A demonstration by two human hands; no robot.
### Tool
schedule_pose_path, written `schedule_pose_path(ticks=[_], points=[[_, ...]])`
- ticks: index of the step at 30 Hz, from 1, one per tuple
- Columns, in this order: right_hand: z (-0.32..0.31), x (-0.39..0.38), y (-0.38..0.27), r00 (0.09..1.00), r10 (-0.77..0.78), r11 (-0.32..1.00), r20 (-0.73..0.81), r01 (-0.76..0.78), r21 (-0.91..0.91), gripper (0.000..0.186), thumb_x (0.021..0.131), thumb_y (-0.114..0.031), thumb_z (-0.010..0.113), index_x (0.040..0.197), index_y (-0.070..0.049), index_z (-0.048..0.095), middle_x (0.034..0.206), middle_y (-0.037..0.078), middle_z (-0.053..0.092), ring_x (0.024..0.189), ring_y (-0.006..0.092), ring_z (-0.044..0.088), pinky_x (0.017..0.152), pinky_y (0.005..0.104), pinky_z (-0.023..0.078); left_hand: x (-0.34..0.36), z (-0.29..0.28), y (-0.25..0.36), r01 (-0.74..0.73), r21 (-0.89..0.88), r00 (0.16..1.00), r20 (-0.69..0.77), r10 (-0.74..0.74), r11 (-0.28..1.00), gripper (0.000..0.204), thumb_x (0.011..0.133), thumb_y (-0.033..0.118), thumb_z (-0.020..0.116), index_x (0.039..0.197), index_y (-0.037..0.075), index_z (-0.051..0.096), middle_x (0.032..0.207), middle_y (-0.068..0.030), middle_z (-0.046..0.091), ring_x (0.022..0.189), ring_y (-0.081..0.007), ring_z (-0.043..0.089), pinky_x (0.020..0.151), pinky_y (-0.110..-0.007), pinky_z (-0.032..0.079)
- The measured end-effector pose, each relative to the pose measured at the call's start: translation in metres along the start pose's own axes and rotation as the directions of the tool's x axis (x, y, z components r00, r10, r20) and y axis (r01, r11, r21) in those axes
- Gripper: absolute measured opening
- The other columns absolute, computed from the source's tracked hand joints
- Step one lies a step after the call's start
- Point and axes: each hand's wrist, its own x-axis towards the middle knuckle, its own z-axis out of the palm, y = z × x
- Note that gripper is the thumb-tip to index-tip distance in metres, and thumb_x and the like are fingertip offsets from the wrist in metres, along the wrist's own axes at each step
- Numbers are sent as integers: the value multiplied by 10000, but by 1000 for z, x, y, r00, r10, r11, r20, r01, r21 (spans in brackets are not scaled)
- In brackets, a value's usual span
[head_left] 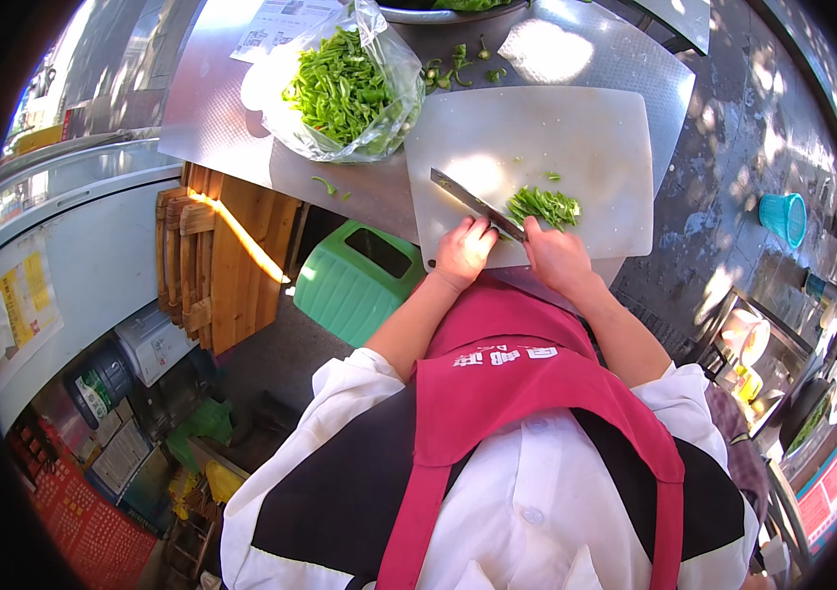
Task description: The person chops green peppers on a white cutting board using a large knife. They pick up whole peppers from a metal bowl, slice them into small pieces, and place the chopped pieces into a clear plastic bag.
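Note:
My right hand (551, 254) is closed on the handle of a cleaver-like knife (469, 200), its blade pointing up and left over the white cutting board (585, 138). My left hand (462, 251) is curled at the board's near edge beside the blade; whatever is under its fingers is hidden. A small pile of sliced green pepper (546, 206) lies just right of the blade, with a few bits above it. A clear plastic bag (387, 54) heaped with cut green peppers (335, 93) sits on the metal table (202, 123), left of the board.
A large bowl (453, 15) with greens and loose pepper pieces (453, 71) are at the back. Below left are a green stool (345, 295), folded wooden furniture (241, 256) and a white appliance (64, 256). At right are a blue basket (782, 216) and a laden trolley (743, 354).

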Motion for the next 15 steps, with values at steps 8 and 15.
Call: schedule_pose_path(ticks=[8, 15], points=[[2, -6, -1, 999, -20, 1000, -32, 20, -13, 181, 876, -177, 538, 992, -58, 467, 707, 183, 640, 687, 378, 636, 610, 477, 509, -1, 8, -1, 23, -25, 999, -29, -24, 999, 144, 701, 74, 578, 833, 99, 631, 928, -44, 613, 778, -209, 602, 590, -323, 534], [-5, -6, -5, 994, -42, 999, -96, 40, -26, 158, 812, -71, 503, 966, -34, 496, 664, 178, 635, 638, 363, 644, 572, 467, 517, 1, 7, 2, 143, -96, 989, -25, -146, 985, 138, 706, 71, 598, 835, 99, 636, 910, -65, 620, 775, -245, 612, 631, -356, 531]])
